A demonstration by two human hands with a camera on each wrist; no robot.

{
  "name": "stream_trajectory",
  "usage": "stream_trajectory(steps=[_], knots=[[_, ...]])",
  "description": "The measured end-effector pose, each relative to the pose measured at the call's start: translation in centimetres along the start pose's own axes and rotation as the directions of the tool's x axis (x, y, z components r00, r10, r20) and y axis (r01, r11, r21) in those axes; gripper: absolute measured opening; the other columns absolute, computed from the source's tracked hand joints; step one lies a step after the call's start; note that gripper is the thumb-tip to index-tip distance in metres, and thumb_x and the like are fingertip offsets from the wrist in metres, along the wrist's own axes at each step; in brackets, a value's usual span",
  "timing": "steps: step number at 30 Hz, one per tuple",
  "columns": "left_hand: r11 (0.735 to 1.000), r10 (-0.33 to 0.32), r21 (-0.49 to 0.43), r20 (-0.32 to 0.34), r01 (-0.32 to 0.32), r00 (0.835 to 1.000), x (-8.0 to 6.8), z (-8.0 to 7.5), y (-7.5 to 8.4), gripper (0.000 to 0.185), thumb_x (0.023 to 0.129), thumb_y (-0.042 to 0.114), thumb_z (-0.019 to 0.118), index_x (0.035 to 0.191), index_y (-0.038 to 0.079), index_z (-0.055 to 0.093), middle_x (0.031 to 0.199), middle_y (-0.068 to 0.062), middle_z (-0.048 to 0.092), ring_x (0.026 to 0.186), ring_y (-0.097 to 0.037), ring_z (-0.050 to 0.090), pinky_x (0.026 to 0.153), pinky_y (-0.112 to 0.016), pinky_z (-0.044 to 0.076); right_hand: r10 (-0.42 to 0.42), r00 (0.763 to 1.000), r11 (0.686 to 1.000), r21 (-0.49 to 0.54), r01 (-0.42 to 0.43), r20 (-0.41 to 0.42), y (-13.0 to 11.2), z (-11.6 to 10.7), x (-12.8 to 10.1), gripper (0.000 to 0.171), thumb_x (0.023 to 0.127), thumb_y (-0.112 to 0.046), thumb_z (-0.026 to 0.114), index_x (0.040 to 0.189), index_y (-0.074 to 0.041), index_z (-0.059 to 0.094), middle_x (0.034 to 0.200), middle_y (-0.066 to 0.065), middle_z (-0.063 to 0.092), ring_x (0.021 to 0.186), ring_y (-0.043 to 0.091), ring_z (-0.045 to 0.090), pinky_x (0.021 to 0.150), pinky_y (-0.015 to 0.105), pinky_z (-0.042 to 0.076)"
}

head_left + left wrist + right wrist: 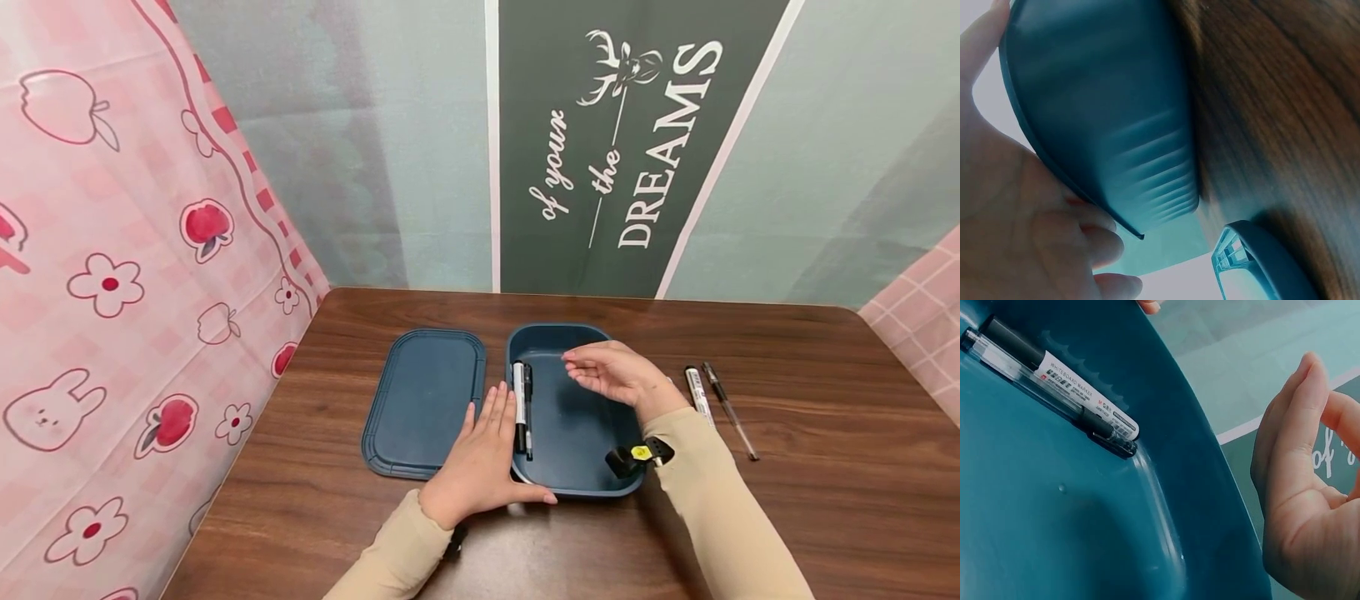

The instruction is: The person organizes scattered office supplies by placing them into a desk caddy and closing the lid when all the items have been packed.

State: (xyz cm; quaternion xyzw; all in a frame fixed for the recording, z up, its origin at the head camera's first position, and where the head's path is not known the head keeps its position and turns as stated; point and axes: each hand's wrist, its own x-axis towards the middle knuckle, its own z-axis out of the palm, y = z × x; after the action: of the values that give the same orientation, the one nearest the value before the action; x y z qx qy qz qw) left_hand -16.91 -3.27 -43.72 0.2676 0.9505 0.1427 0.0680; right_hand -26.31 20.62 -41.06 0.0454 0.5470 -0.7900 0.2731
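A dark blue rectangular box [577, 433] stands without its lid on the wooden table. My left hand [483, 462] lies along its left rim, fingers extended forward and thumb spread along the near edge. The left wrist view shows the box's ribbed outer wall [1147, 144] beside that palm. My right hand [611, 373] hovers above the box's right half, fingers loosely bent and nothing in them. Against the inner left wall lie a whiteboard marker [1085, 390] and, parallel to it, a clear gel pen [1041, 384] with a black cap.
To the left of the box, the flat blue lid [427, 400] rests on the table [825, 467]. On the right side lie another whiteboard marker [697, 390] and another gel pen [731, 412]. A printed cloth [420, 150] hangs behind the table's back edge.
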Motion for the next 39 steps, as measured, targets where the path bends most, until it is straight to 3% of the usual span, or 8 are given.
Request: stream_trajectory(steps=[13, 39], knots=[[1.0, 0.0, 0.012, -0.006, 0.0, 1.0, 0.0, 0.1, -0.2, 0.128, 0.066, 0.081, 0.057, 0.151, -0.001, 0.008, 0.157, -0.015, 0.002, 0.144, -0.028, 0.002, 0.112, -0.05, 0.013, -0.031, 0.999, 0.991, -0.134, 0.027, -0.027, -0.9, -0.8, -1.1, 0.027, 0.096, 0.0, 0.049, 0.081, -0.007, 0.071, 0.079, 0.005, 0.069, 0.07, 0.011, 0.067, 0.07, 0.024, 0.054], [1.0, 0.005, 0.003, -0.016, -0.005, 1.0, -0.1, 0.0, -0.1, 0.128, 0.065, 0.08, 0.058, 0.15, -0.001, 0.009, 0.157, -0.017, 0.002, 0.144, -0.029, 0.003, 0.112, -0.051, 0.014, -0.051, 0.998, 0.992, -0.118, 0.054, 0.028, -2.1, -2.7, -2.4, 0.034, 0.097, 0.004, 0.043, 0.082, -0.005, 0.073, 0.079, 0.007, 0.07, 0.07, 0.011, 0.068, 0.068, 0.023, 0.054]])
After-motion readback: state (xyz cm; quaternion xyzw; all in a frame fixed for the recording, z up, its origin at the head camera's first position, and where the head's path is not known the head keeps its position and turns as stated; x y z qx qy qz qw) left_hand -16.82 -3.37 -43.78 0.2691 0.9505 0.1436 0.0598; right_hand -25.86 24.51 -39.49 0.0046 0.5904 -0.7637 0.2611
